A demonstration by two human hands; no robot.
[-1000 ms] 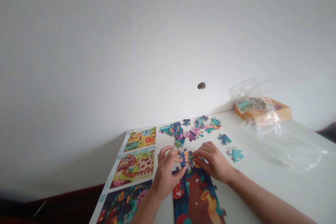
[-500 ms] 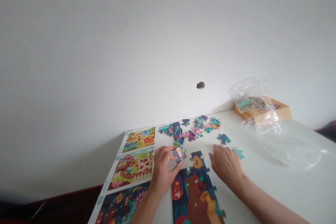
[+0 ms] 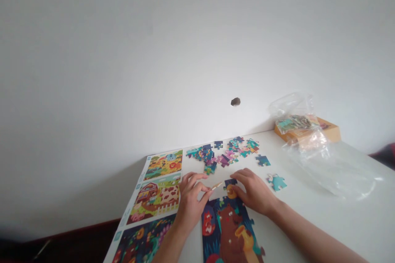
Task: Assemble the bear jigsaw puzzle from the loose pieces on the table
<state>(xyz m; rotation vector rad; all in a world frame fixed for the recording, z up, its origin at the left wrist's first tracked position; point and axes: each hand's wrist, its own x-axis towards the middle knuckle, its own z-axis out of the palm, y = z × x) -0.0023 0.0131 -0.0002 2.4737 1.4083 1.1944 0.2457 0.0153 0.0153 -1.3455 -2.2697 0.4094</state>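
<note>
My left hand (image 3: 193, 199) pinches a puzzle piece (image 3: 216, 186), tilted so that mostly its pale edge shows. Just to the right, my right hand (image 3: 257, 191) has its thumb and fingers on a dark blue piece with a yellow round shape (image 3: 230, 189). That piece sits at the top of a partly joined jigsaw (image 3: 230, 230), which shows a brown bear with a yellow pot. The held piece is above the gap left of the yellow-shape piece, apart from the jigsaw.
Loose puzzle pieces (image 3: 203, 153) are heaped near the wall. A blue piece (image 3: 263, 160) and a turquoise piece (image 3: 278, 182) lie right. A picture sheet (image 3: 123, 216) runs along the left edge. At the back right, a clear plastic bag (image 3: 324, 172) lies partly over a yellow box (image 3: 331, 133).
My right hand has moved left from beside the turquoise piece onto the jigsaw's top piece. The piece in my left hand has turned from face-up to nearly edge-on.
</note>
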